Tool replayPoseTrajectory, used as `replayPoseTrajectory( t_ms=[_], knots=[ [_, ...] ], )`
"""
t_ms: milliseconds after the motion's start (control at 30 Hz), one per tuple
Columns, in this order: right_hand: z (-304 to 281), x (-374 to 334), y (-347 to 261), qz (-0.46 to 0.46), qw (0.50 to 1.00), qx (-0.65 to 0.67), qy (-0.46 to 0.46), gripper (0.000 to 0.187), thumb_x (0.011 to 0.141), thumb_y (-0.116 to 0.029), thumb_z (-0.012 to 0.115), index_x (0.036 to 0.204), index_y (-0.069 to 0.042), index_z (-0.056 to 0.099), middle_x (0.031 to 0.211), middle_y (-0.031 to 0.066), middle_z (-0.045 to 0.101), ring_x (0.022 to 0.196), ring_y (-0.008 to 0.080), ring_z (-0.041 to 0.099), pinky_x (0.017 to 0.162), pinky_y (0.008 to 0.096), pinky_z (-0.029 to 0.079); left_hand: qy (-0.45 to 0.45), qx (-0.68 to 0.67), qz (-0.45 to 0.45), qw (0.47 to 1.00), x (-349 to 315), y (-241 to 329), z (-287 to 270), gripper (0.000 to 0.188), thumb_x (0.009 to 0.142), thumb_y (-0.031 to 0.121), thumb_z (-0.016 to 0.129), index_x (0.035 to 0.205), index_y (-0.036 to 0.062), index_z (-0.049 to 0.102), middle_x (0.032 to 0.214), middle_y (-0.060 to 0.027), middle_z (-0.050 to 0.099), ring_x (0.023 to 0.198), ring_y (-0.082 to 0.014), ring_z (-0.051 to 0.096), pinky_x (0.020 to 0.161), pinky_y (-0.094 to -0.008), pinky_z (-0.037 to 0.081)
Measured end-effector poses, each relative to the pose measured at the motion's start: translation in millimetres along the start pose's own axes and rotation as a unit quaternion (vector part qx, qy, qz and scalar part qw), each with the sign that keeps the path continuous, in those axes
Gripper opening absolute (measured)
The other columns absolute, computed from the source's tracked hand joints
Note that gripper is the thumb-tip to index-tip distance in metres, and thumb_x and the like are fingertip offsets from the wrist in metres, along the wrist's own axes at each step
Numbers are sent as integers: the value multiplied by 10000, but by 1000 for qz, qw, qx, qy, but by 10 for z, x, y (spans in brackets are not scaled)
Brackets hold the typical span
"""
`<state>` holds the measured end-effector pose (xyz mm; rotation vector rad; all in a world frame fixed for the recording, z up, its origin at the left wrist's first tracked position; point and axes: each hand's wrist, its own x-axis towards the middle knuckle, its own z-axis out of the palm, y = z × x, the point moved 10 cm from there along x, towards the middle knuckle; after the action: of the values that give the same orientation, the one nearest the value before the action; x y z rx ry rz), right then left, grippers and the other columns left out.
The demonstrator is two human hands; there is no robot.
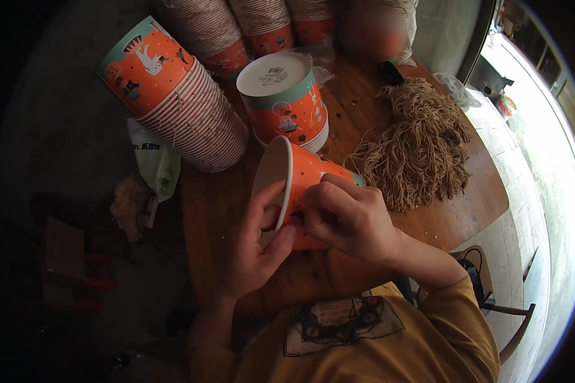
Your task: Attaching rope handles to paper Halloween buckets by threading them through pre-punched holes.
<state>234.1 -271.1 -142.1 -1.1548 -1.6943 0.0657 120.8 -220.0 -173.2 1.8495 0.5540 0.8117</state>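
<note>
mustard t-shirt [390, 338] closest; beyond it, left hand [252, 255] holds an orange paper bucket [303, 169] by the rim, tilted over the wooden table [485, 204]! right hand [354, 220] curls against its side, pinching what, can't tell; best press lightly, sparing the wall.

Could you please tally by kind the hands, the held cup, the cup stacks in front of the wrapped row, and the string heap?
Left hand and right hand: 2
Held cup: 1
Leaning stack and upturned stack: 2
String heap: 1
Total: 6
</note>
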Motion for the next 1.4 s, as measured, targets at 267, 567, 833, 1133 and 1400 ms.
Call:
replayPoseTrajectory(
  t_ms=[267, 567, 833, 1133, 1400],
  knots=[
    [-88, -173, 52, 44, 999, 8, -21, 169, 750, -62, 658, 851, -79, 523, 738, 67, 545, 605, 261, 593, 504, 356, 486, -90, 15, -30, 995, 194, -51, 196, 155, 952, 52, 484, 1101, 51, 526, 815, -48, 599, 775, -122, 600, 677, -310, 480],
    [-251, -517, 226, 196, 974, 112, -29, 132, 865, -76, 637, 908, -30, 521, 753, 96, 632, 644, 211, 666, 564, 294, 516, -132, 433, 247, 857, 155, 716, 674, 209, 813, 43, 585, 1008, 6, 520, 810, -94, 516, 730, -244, 577, 659, -364, 477],
    [-46, -903, 430, 340, 868, 356, -67, 136, 933, -135, 590, 934, -25, 510, 726, 1, 604, 594, 88, 559, 541, 239, 451, -144, 397, 264, 867, 4, 697, 839, 228, 820, 52, 575, 1037, 3, 523, 838, -91, 512, 777, -235, 585, 670, -367, 491],
    [-275, -670, 231, 149, 955, 67, -249, 103, 890, -137, 617, 950, -56, 593, 815, 92, 616, 679, 257, 632, 604, 349, 500, -124, 245, 34, 961, 177, 123, 619, 79, 875, 9, 511, 941, 24, 470, 905, -151, 566, 848, -356, 586, 707, -416, 488],
    [-281, -280, -118, -5, 941, 13, -338, 121, 887, -177, 617, 936, -69, 596, 817, 94, 598, 684, 302, 613, 577, 401, 482, -119, 27, -40, 992, 302, 31, 672, 92, 999, 101, 432, 1005, 42, 502, 922, -22, 593, 800, -78, 538, 717, -229, 448]
  ],
)
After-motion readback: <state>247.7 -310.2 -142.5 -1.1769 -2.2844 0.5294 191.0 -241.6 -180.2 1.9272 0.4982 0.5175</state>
